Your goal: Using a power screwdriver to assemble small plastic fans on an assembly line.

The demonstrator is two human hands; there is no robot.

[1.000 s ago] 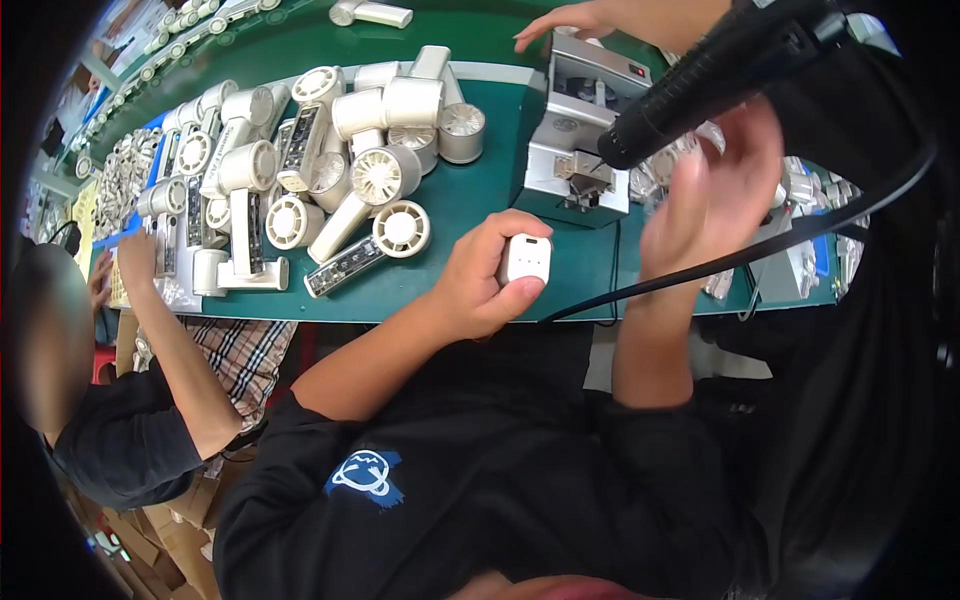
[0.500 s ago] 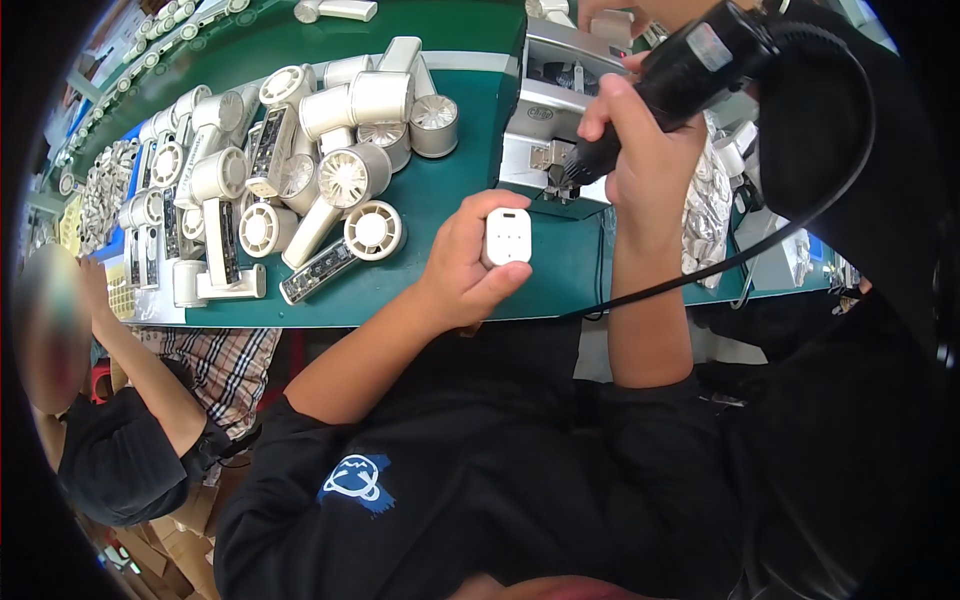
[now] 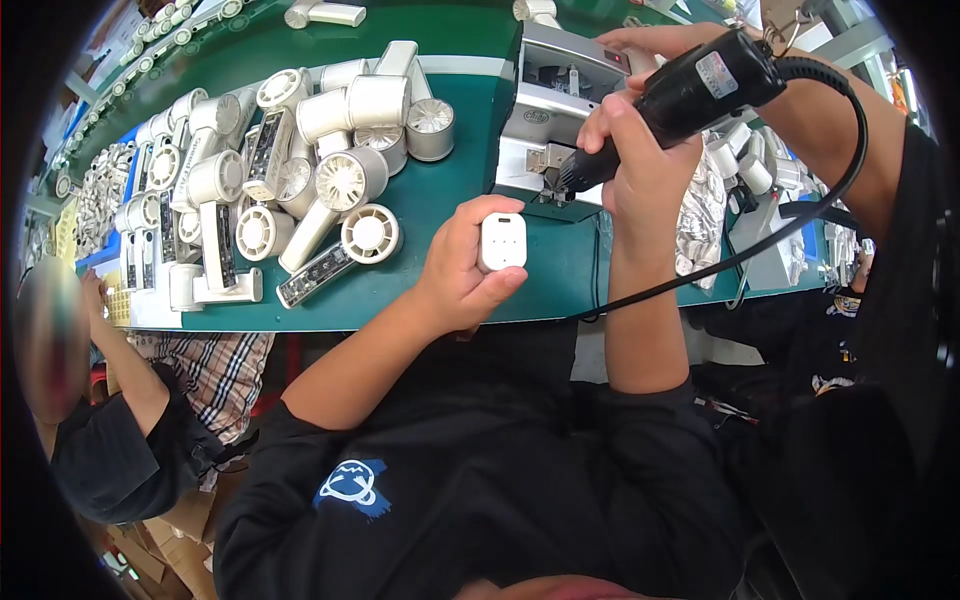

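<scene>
My left hand [image 3: 455, 268] grips a small white plastic piece [image 3: 504, 243] with rounded corners, a dark slot and several tiny holes on its end face. It looks like the end of a fan handle; the rest is hidden by my palm. My right hand [image 3: 650, 165] is wrapped round a black corded electric screwdriver [image 3: 700, 85]. The screwdriver's tip points down-left to the front outlet of a silver screw feeder [image 3: 530, 165], apparently touching or very near it. Left of my hands lies a pile of white handheld fans [image 3: 348, 180], some with handles showing dark circuit boards.
Another person's hand [image 3: 645, 38] reaches in beyond the feeder from the right. The screwdriver's black cable [image 3: 745, 255] loops across the right. Plastic-bagged white parts [image 3: 702, 230] lie right of my right hand. A second person [image 3: 130, 430] sits at the left of the green table [image 3: 470, 185].
The view has shifted slightly. The other person's arm at the right has come further in, near the feeder. My hands keep their holds, with the screwdriver still at the feeder.
</scene>
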